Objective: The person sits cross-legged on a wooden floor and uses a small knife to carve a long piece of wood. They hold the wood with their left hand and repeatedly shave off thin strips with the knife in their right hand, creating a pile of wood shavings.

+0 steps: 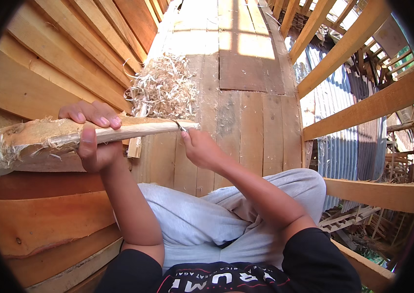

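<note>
A long, rough piece of wood point(141, 130) lies across the left half of the view, tapering to a pale, shaved end on the right. Bark-like fibres cling to its thicker left part. My left hand point(97, 134) is closed around its middle, thumb on the near side and fingers over the far side. Close to the tapered end, my right hand point(201, 147) is closed on a small knife point(179, 125). The dark blade lies against the wood; the handle is mostly hidden in my fist.
Curly wood shavings point(165, 85) are heaped on the plank floor point(251, 132) beyond the wood. Stacked boards point(70, 44) line the left side. Slatted wooden rails point(363, 115) stand on the right, with corrugated metal sheets point(336, 146) beyond them. My crossed legs point(192, 215) are close below my hands.
</note>
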`<act>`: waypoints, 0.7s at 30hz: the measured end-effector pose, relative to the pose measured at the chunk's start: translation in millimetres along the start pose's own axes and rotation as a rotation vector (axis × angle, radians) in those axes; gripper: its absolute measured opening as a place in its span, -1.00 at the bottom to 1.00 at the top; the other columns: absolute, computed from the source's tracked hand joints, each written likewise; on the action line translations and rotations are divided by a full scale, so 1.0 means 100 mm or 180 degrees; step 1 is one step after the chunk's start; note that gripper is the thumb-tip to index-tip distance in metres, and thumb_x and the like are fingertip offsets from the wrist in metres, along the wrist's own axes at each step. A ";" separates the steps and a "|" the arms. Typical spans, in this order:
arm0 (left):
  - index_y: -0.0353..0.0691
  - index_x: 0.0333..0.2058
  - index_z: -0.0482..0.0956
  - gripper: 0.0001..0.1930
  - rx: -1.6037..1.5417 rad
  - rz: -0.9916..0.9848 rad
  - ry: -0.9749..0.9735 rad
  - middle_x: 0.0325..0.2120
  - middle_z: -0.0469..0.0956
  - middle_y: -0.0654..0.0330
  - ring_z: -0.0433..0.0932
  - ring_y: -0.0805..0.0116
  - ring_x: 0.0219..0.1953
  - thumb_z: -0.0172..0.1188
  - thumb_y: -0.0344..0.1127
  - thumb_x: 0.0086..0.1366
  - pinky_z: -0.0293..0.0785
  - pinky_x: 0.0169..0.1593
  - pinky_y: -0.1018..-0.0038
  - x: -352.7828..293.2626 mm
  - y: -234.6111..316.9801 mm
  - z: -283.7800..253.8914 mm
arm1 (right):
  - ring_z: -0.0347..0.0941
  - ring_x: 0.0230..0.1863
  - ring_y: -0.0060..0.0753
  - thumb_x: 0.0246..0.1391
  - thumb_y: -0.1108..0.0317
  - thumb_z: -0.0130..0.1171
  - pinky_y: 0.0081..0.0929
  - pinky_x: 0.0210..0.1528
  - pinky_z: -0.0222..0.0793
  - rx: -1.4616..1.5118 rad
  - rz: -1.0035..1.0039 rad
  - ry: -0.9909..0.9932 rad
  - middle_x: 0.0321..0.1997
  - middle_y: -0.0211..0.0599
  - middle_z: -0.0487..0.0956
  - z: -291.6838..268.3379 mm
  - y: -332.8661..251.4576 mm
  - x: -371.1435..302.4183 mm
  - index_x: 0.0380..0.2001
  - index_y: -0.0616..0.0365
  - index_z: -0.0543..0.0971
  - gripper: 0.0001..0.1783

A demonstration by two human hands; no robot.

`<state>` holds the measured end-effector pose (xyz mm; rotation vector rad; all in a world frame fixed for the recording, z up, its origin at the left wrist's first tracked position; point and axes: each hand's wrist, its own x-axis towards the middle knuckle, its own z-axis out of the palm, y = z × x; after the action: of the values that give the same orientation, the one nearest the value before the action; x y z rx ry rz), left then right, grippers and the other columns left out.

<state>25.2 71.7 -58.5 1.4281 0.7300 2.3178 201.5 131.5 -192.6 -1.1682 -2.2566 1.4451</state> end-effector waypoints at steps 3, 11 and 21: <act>-0.23 -0.26 0.29 -0.72 0.0037 -0.0048 0.0161 -0.58 0.36 0.10 0.37 0.30 -0.58 0.13 -0.34 0.06 0.45 -0.43 0.47 0.00 0.04 0.01 | 0.44 -0.27 0.32 0.33 0.16 -0.22 0.03 -0.16 0.31 0.0187 -0.0172 0.0234 -0.41 0.27 0.51 0.07 -0.03 -0.03 -0.31 0.38 0.45 -0.56; -0.22 -0.30 0.31 -0.76 0.0162 -0.0052 0.0616 -0.60 0.36 0.15 0.38 0.34 -0.59 0.12 -0.36 0.05 0.45 -0.48 0.46 0.00 0.05 -0.01 | 0.46 -0.26 0.31 0.33 0.17 -0.23 0.04 -0.16 0.33 0.0046 -0.0261 0.0019 -0.38 0.27 0.52 0.00 -0.10 0.02 -0.32 0.39 0.46 -0.55; -0.16 -0.35 0.28 -0.78 0.1066 -0.0142 0.1479 -0.66 0.31 0.24 0.34 0.42 -0.65 0.13 -0.38 0.04 0.46 -0.57 0.50 0.03 0.12 0.42 | 0.44 -0.31 0.31 0.33 0.15 -0.23 0.04 -0.19 0.30 -0.0091 -0.0071 0.0072 -0.43 0.28 0.50 0.08 0.06 -0.02 -0.37 0.39 0.46 -0.53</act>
<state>60.9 74.0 -33.8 0.9692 1.3158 2.6106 201.4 125.2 -201.3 -1.1582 -2.2748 1.3891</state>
